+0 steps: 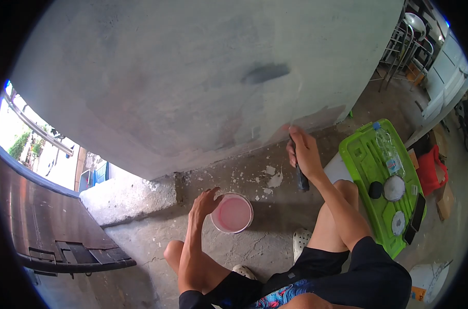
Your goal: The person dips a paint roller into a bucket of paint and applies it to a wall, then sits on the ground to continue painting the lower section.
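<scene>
My right hand is closed round a dark handle, held upright between the wall and my right knee. What the handle's upper end carries is too blurred to tell. Just left of a round bucket is my left hand, its fingers apart near the rim and nothing in them. Pinkish liquid or residue shows inside the bucket, which stands on the concrete floor. In front of me rises a grey-white wall with a dark smudge on it.
On the right lies a green lid bearing a plastic bottle, round discs and dark items. Beyond it is a red bag. A concrete ledge and a brown metal door are at the left. Metal chairs stand at the upper right.
</scene>
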Action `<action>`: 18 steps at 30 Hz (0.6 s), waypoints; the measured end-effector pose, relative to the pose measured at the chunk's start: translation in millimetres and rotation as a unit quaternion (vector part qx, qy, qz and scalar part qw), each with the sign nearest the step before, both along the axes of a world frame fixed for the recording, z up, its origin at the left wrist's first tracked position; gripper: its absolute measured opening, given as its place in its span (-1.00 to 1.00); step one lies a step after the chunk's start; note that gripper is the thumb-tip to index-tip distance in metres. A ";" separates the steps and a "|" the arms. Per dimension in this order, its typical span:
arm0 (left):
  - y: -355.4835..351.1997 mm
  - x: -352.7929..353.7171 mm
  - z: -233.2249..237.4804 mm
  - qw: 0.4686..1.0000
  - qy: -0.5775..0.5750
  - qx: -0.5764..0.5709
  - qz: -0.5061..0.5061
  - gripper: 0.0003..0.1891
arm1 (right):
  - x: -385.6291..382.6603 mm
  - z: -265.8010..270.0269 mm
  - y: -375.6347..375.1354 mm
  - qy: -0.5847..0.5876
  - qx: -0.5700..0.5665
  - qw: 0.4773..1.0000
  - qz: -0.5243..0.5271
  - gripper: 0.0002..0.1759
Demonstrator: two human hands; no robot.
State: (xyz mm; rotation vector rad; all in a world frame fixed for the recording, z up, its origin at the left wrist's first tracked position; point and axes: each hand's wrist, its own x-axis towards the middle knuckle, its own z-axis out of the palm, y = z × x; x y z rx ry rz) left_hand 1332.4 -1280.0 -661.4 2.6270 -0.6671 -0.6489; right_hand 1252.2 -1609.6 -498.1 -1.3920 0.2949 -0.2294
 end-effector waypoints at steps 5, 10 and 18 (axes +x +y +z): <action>1.9 -3.8 -3.2 1.000 0.001 -0.006 0.004 -0.50 | 6.0 -23.5 -6.2 -0.096 -0.285 0.950 -0.086 -0.62; 2.8 0.3 -8.4 1.000 -0.008 -0.015 0.002 -0.51 | -2.5 -50.5 25.1 -0.075 -0.440 0.894 -0.029 -0.61; 1.6 -2.1 -1.6 1.000 0.011 0.002 -0.001 -0.48 | 28.6 -159.0 41.0 0.219 -0.091 0.961 0.140 -0.75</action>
